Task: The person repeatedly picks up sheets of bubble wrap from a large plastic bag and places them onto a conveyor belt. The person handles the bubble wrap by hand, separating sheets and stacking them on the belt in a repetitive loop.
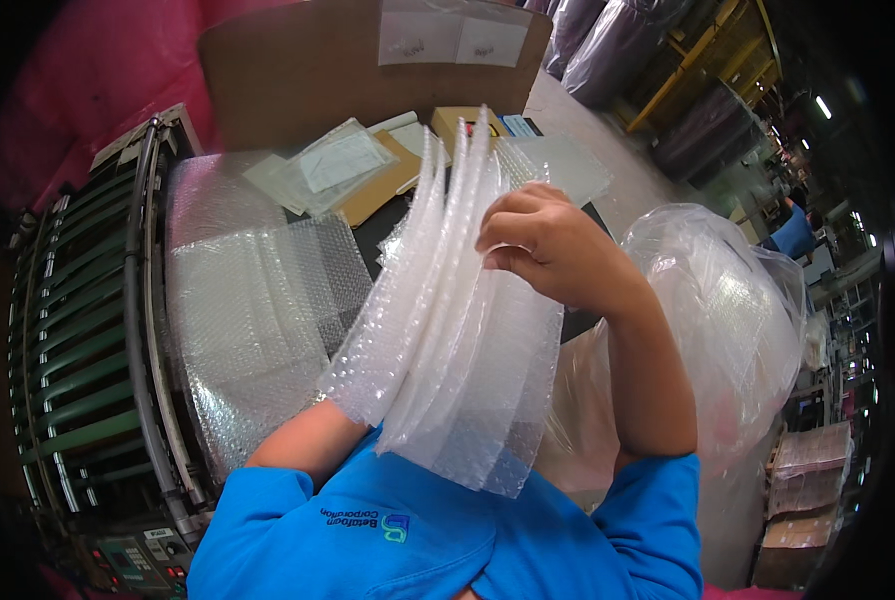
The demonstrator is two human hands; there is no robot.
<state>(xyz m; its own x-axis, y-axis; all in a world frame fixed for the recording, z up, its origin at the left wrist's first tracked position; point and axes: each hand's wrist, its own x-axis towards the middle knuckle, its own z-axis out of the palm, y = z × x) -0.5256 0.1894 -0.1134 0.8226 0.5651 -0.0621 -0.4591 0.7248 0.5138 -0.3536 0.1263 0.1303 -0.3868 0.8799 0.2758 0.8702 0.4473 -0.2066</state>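
Observation:
Several clear bubble wrap sheets [448, 290] stand fanned out on edge in front of my chest, their upper edges spread apart. My right hand [536, 240] is closed in a pinch at the right side of the fan, thumb and fingers on one of the sheets. My left forearm [308, 445] runs up behind the sheets, which cover my left hand and its fingers. To the left, more bubble wrap [248, 290] lies flat in overlapping layers on the work surface beside a machine.
On the left stands a machine with green slats [88, 330] and a control panel [133, 565]. Plastic sleeves [338, 165] and a cardboard box [458, 125] lie at the back, before a brown board [308, 75]. A big clear plastic bag [718, 310] bulges at right. Another person [793, 235] is far right.

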